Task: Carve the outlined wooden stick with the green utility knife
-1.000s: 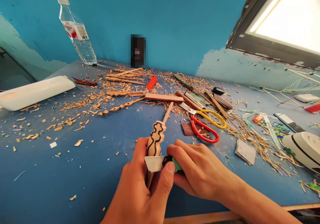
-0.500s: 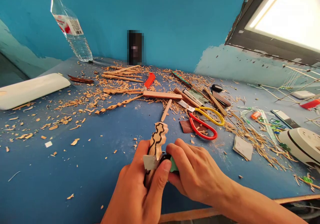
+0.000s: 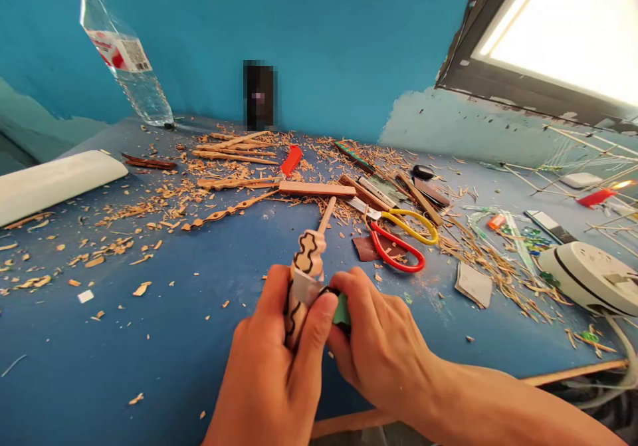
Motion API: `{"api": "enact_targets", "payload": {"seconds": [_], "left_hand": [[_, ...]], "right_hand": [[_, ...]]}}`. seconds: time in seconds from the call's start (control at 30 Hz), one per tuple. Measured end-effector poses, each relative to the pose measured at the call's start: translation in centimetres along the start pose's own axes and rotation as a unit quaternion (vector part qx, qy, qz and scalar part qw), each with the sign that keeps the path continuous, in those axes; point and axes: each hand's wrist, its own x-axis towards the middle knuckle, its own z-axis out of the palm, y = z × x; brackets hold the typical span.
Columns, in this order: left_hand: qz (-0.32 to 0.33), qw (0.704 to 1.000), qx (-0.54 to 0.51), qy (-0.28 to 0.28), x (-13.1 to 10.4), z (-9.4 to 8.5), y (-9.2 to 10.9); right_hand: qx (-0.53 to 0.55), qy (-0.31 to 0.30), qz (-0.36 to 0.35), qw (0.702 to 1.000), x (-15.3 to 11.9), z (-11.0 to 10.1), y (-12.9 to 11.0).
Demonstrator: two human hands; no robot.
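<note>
A pale wooden piece [image 3: 308,254] with wavy black lines and a thin stick end points away from me. My left hand [image 3: 274,356] is wrapped round its lower part. In my right hand [image 3: 381,339] is a knife with a green and black handle [image 3: 341,313]. The knife's short flat blade [image 3: 306,287] lies across the wood, and my left thumb presses near the base of the blade. Beyond my hands, scissors [image 3: 399,233] with one red and one yellow handle lie on the blue table [image 3: 199,353].
Wood shavings and carved sticks [image 3: 234,208] are spread over the table. A water bottle [image 3: 130,67] stands at the back left, near a long white object [image 3: 60,181]. On the right are a round white device [image 3: 591,276] and a thin stick frame [image 3: 528,179].
The view has shifted slightly, so the table objects appear further left. The blade has moved up along the wood and changed its angle. Both hands keep their hold.
</note>
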Motion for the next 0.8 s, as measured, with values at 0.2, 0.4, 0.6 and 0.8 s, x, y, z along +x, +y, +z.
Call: {"api": "enact_targets", "payload": {"seconds": [0.2, 0.4, 0.6, 0.8], "left_hand": [[-0.091, 0.982, -0.164, -0.02, 0.2, -0.8, 1.6], [-0.104, 0.92, -0.366, -0.098, 0.9, -2.2, 2.3], [-0.095, 0.918, -0.377, -0.082, 0.7, -2.6, 1.7], [-0.166, 0.919, -0.346, -0.086, 0.0, -2.2, 1.5]], "right_hand": [[0.165, 0.017, -0.012, 0.986, 0.8, -0.9, 1.9], [0.472, -0.028, 0.155, 0.867, 1.4, -1.7, 3.2], [0.593, -0.074, 0.18, 0.781, 0.5, -1.4, 0.8], [0.603, -0.026, 0.228, 0.764, -0.5, -0.6, -1.1]]}}
